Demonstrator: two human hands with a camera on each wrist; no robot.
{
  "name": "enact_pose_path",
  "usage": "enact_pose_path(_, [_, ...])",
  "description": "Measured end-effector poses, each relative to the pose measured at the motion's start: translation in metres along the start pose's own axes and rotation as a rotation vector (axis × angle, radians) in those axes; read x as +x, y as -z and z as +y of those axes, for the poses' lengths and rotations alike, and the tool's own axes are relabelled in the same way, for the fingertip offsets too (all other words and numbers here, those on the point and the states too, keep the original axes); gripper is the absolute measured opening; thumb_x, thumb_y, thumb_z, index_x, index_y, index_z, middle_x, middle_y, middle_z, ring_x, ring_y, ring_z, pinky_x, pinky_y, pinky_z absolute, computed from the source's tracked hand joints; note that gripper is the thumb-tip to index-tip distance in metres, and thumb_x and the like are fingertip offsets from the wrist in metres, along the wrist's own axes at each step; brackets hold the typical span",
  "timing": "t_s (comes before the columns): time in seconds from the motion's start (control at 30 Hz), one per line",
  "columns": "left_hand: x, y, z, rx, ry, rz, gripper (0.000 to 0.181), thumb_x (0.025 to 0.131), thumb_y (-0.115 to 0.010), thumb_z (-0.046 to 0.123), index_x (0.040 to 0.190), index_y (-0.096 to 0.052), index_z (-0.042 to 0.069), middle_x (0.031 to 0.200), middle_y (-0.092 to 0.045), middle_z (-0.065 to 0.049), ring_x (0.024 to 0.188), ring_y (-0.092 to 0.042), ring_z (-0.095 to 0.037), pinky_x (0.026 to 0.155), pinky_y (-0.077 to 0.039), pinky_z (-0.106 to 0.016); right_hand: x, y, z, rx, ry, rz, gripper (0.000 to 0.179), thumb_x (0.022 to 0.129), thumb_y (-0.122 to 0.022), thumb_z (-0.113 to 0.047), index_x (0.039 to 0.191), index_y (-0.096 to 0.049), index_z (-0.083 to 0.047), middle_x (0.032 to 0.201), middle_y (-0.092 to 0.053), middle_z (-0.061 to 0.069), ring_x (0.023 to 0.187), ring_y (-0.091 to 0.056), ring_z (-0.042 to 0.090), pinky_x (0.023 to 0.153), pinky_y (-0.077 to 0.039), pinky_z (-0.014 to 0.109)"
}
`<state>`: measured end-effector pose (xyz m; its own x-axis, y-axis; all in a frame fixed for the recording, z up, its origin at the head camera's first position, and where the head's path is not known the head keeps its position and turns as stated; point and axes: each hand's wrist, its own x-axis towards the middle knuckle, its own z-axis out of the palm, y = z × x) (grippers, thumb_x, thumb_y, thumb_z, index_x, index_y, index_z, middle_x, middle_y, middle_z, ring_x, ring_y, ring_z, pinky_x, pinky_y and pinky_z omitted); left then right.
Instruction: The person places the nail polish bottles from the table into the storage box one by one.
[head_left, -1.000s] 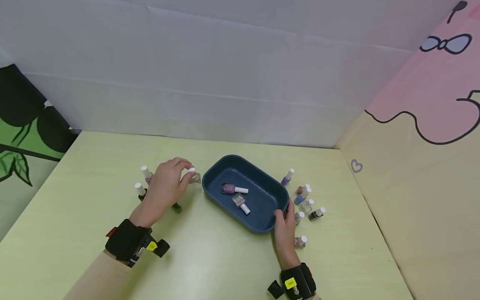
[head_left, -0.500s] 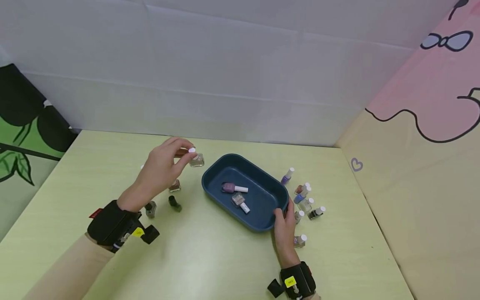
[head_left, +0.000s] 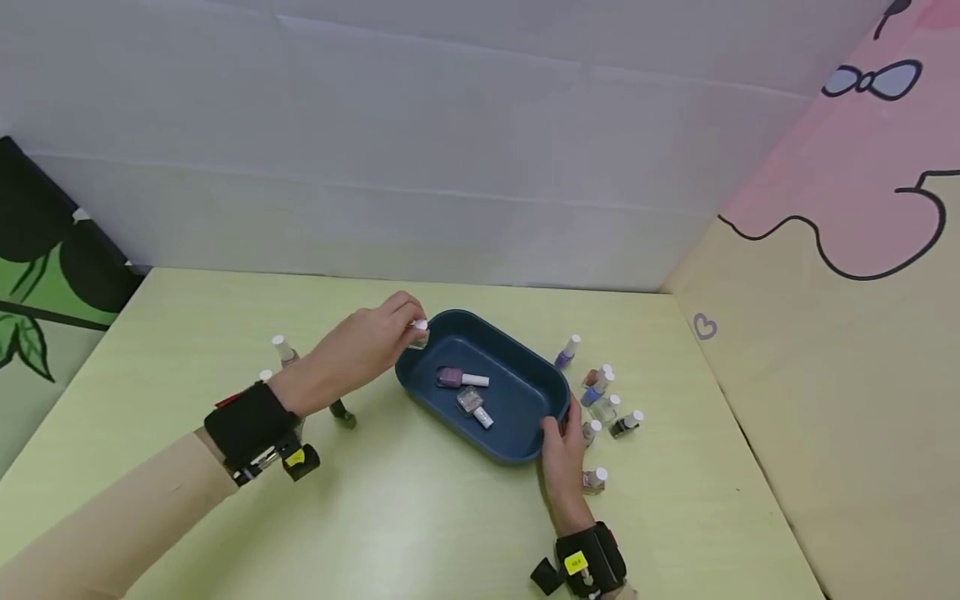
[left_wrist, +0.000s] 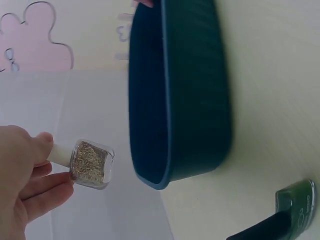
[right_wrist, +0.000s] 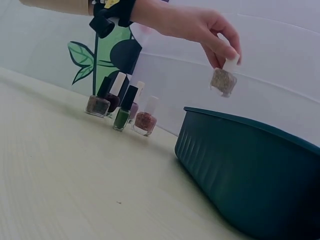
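My left hand (head_left: 367,346) pinches the white cap of a glitter nail polish bottle (left_wrist: 89,164). In the right wrist view that bottle hangs above the rim of the dark blue tray (right_wrist: 245,165), apart from it. The tray lies at a slant on the table. My right hand (head_left: 564,467) grips its near right corner, thumb over the rim. Inside the tray lie a purple nail polish bottle (head_left: 450,377) and a clear, glittery nail polish bottle (head_left: 471,402), both on their sides.
Several nail polish bottles stand left of the tray, among them a green one (right_wrist: 121,119) and a pinkish glitter one (right_wrist: 145,122). To the tray's right are several more, including a purple one (head_left: 564,358) and a black one (head_left: 624,425). A white wall (head_left: 375,167) rises behind.
My left hand has lifted the glitter nail polish bottle off the table area and carried it right, to the tray's left end. My right hand and the tray stay in place.
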<state>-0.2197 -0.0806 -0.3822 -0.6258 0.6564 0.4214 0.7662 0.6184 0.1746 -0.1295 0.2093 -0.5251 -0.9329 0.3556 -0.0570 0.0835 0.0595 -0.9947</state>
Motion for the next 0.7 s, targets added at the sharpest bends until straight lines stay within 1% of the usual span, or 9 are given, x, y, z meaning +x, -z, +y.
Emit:
enact_pose_path(0.1, [0.005, -0.006, 0.001, 0.077, -0.039, -0.071, 0.018, 0.1, -0.067, 0.007, 0.113, -0.063, -0.005, 0.111, -0.06, -0.014, 0.063, -0.06, -0.014, 0.062, -0.057, -0.024, 0.0, 0.0, 0.0, 0.005, -0.003, -0.008, 0.064, 0.1, -0.046, -0.007, 0.162, -0.03, -0.014, 0.165, -0.033, 0.008, 0.145, -0.038, 0.027, 0.118, -0.035, 0.052])
enact_pose_path(0.17, [0.009, -0.011, 0.001, 0.139, -0.067, -0.12, 0.018, 0.097, -0.07, 0.003, 0.112, -0.063, -0.006, 0.11, -0.059, -0.014, 0.065, -0.063, -0.014, 0.059, -0.055, -0.022, 0.0, 0.001, 0.0, 0.009, 0.002, -0.014, 0.065, 0.1, -0.046, -0.006, 0.163, -0.029, -0.013, 0.166, -0.032, 0.008, 0.146, -0.037, 0.027, 0.119, -0.033, 0.052])
enact_pose_path(0.2, [0.012, -0.014, 0.001, 0.175, -0.086, -0.146, 0.021, 0.095, -0.072, 0.001, 0.113, -0.063, -0.006, 0.11, -0.059, -0.014, 0.066, -0.063, -0.014, 0.058, -0.054, -0.021, 0.0, 0.001, 0.001, 0.008, 0.004, -0.014, 0.065, 0.1, -0.046, -0.007, 0.163, -0.028, -0.013, 0.166, -0.032, 0.008, 0.146, -0.037, 0.027, 0.119, -0.033, 0.052])
enact_pose_path(0.3, [0.019, -0.021, 0.002, 0.307, -0.169, -0.216, 0.029, 0.089, -0.077, -0.001, 0.114, -0.063, -0.007, 0.11, -0.057, -0.015, 0.068, -0.063, -0.015, 0.058, -0.054, -0.021, 0.001, 0.001, 0.001, 0.005, 0.009, -0.009, 0.065, 0.1, -0.046, -0.007, 0.162, -0.029, -0.013, 0.165, -0.033, 0.008, 0.146, -0.037, 0.027, 0.119, -0.033, 0.052])
enact_pose_path(0.43, [0.029, -0.03, 0.004, 0.488, -0.307, -0.319, 0.037, 0.089, -0.079, 0.004, 0.122, -0.065, -0.007, 0.113, -0.056, -0.017, 0.068, -0.059, -0.015, 0.066, -0.057, -0.023, 0.002, 0.0, 0.001, -0.002, 0.012, -0.003, 0.064, 0.1, -0.046, -0.007, 0.162, -0.03, -0.013, 0.165, -0.034, 0.009, 0.145, -0.038, 0.028, 0.118, -0.034, 0.052])
enact_pose_path(0.53, [0.035, -0.038, 0.005, 0.552, -0.383, -0.388, 0.043, 0.09, -0.079, 0.004, 0.129, -0.064, -0.004, 0.118, -0.056, -0.017, 0.073, -0.061, -0.016, 0.071, -0.058, -0.025, 0.001, 0.0, 0.001, -0.009, 0.001, -0.002, 0.064, 0.1, -0.046, -0.008, 0.162, -0.03, -0.014, 0.165, -0.033, 0.009, 0.145, -0.038, 0.028, 0.118, -0.035, 0.053])
enact_pose_path(0.6, [0.039, -0.043, 0.006, 0.585, -0.423, -0.405, 0.045, 0.089, -0.08, 0.005, 0.131, -0.065, -0.002, 0.12, -0.057, -0.017, 0.076, -0.063, -0.017, 0.074, -0.058, -0.026, 0.001, 0.0, 0.001, -0.011, -0.007, -0.004, 0.064, 0.101, -0.047, -0.008, 0.162, -0.03, -0.014, 0.165, -0.033, 0.009, 0.145, -0.038, 0.028, 0.118, -0.035, 0.052])
enact_pose_path(0.7, [0.044, -0.051, 0.007, 0.648, -0.482, -0.395, 0.04, 0.091, -0.08, 0.01, 0.128, -0.068, 0.002, 0.119, -0.059, -0.013, 0.076, -0.064, -0.017, 0.072, -0.057, -0.026, 0.002, 0.0, 0.001, -0.013, -0.011, -0.008, 0.064, 0.101, -0.047, -0.009, 0.162, -0.03, -0.014, 0.165, -0.033, 0.008, 0.145, -0.038, 0.028, 0.118, -0.034, 0.052])
